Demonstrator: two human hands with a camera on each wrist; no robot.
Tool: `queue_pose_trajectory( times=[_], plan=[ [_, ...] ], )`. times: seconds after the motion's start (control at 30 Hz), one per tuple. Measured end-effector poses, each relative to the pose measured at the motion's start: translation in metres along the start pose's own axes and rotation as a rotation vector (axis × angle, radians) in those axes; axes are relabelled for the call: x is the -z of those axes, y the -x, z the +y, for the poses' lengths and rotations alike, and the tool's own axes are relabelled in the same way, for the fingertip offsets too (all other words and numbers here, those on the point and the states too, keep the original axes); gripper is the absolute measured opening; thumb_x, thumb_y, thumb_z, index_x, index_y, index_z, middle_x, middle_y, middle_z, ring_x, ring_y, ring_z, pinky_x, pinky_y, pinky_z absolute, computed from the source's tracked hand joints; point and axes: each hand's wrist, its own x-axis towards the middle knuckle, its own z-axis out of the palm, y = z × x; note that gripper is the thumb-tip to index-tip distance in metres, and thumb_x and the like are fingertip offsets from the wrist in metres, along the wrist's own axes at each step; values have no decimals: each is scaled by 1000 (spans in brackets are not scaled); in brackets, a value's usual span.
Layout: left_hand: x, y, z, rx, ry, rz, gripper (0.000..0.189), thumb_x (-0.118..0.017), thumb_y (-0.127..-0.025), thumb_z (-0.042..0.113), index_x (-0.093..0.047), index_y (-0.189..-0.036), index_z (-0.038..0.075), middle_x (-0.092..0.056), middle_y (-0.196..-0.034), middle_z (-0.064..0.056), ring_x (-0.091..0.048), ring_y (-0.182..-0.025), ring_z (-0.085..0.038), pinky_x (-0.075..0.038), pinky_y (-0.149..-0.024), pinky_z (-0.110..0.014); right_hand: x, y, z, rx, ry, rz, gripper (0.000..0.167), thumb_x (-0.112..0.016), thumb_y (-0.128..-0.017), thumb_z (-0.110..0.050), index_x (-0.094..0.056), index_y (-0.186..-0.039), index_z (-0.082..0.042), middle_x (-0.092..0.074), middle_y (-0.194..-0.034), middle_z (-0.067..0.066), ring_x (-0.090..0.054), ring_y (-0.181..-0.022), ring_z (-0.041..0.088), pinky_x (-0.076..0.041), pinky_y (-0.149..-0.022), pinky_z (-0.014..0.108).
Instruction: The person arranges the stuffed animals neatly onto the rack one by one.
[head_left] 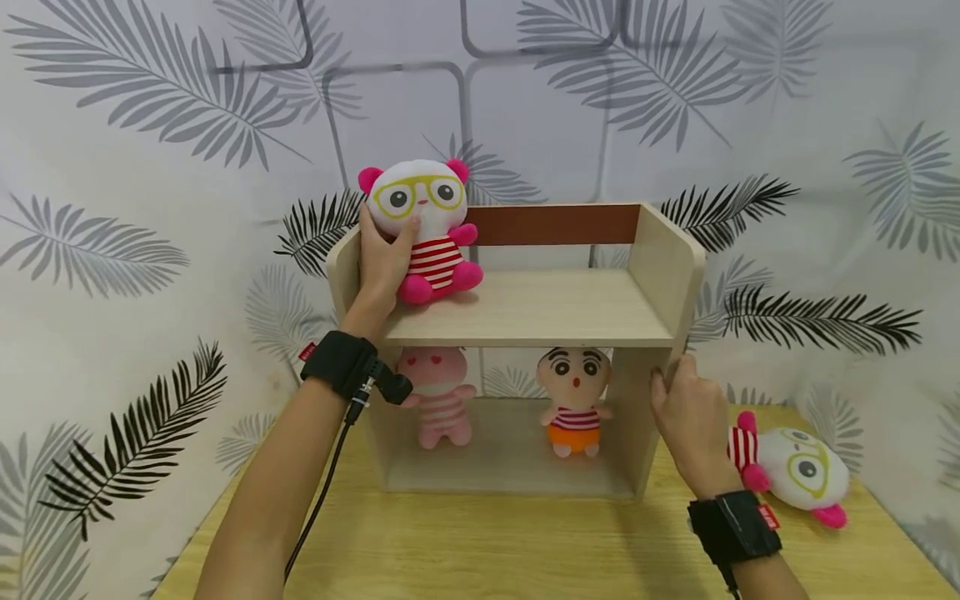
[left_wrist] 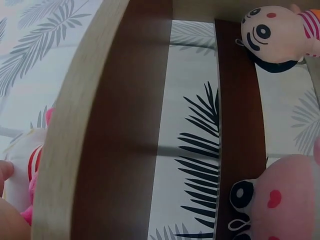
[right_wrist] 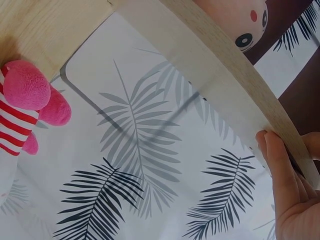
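My left hand (head_left: pixel 384 260) grips a panda plush (head_left: pixel 437 262) with pink ears, yellow glasses and a red-striped body, upright at the left of the upper board of a wooden shelf (head_left: pixel 547 310). The left wrist view shows part of that hand (left_wrist: pixel 11 215) beside the plush, largely cut off by the frame. My right hand (head_left: pixel 693 417) holds the shelf's right side panel (head_left: pixel 667 275). In the right wrist view, the fingers (right_wrist: pixel 280 160) lie along the panel's outer face. A pink plush (head_left: pixel 442 408) and a boy doll (head_left: pixel 576 392) in orange shorts stand in the lower compartment.
A second panda plush (head_left: pixel 802 471) lies on its side on the wooden table (head_left: pixel 480 550), right of the shelf. Behind is a leaf-patterned wall covering (head_left: pixel 187 167). A black cable (head_left: pixel 326 483) runs from my left wristband along the forearm.
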Motion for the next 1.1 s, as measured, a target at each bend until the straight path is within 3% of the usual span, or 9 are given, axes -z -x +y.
queue_pose_trajectory(
  times=[0.2, 0.4, 0.63, 0.77, 0.87, 1.0, 1.1],
  plan=[
    [3, 7, 1, -25, 2, -33, 84, -59, -101, 26, 1, -161, 16, -42, -149, -10, -43, -132, -14, -35, -106, -24, 0, -2, 0, -3, -6, 2, 26, -64, -92, -9, -50, -88, 13, -56, -68, 40, -58, -64, 60, -45, -52, 64],
    [10, 26, 0, -119, 19, -101, 76, -59, -101, 17, -9, -158, 13, -37, -152, -7, -37, -137, -14, -35, -108, -26, -1, -1, 0, -11, -11, -10, 27, -65, -92, -9, -50, -89, 14, -56, -68, 41, -58, -64, 61, -45, -51, 65],
    [24, 52, 8, -113, -126, -96, 84, -60, -100, 21, -3, -160, 13, -19, -164, -8, -20, -148, -18, -24, -115, -30, -1, 1, -2, -20, -13, -12, 27, -64, -93, -8, -50, -91, 14, -56, -69, 41, -59, -65, 61, -45, -52, 65],
    [30, 76, 25, -190, -122, -116, 77, -60, -99, 15, -12, -159, 6, -20, -163, -13, -20, -149, -26, -22, -117, -39, 0, 1, -3, -19, -9, -11, 26, -65, -92, -8, -50, -92, 14, -56, -70, 41, -59, -67, 61, -46, -52, 65],
    [34, 89, 29, -255, -107, -134, 76, -61, -98, 11, -16, -159, 7, -22, -162, -11, -21, -148, -26, -23, -116, -42, -1, 1, -2, -17, -9, -11, 27, -65, -92, -8, -50, -91, 15, -56, -70, 41, -59, -67, 61, -46, -52, 65],
    [43, 101, 20, -199, -119, -159, 77, -63, -98, 20, -18, -160, 13, -28, -160, -10, -32, -144, -25, -29, -114, -41, -2, 1, -1, -14, -15, -9, 27, -64, -92, -8, -51, -91, 15, -57, -70, 41, -59, -67, 61, -46, -52, 65],
    [52, 119, 21, -158, -125, -159, 72, -63, -98, 23, -24, -157, 11, -39, -153, -13, -43, -136, -30, -36, -109, -43, -2, 1, -1, -19, -17, -18, 27, -64, -93, -8, -51, -92, 15, -57, -72, 42, -60, -67, 60, -47, -52, 64]
  ],
)
